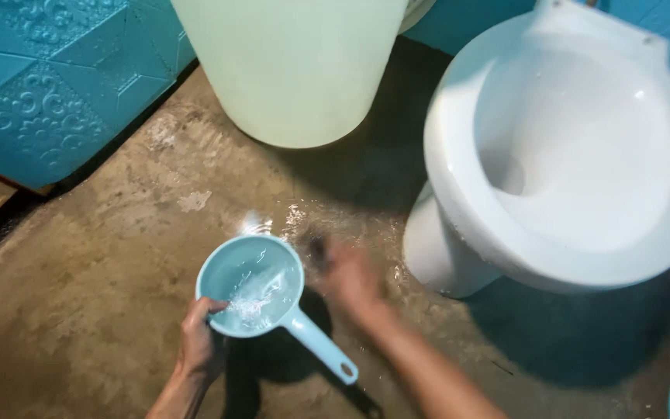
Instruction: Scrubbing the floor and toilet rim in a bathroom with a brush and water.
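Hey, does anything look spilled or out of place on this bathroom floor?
Yes. Water is splashed on the concrete floor just beyond the tilted blue dipper held by the left hand. The right hand is motion-blurred.

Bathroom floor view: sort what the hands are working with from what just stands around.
In use:
- light blue dipper with water in it, gripped at its rim by the left hand
- right hand, motion-blurred beside the dipper, possibly holding something dark
- wet concrete floor

Standing by:
- white toilet bowl
- large pale bucket
- turquoise patterned wall panel
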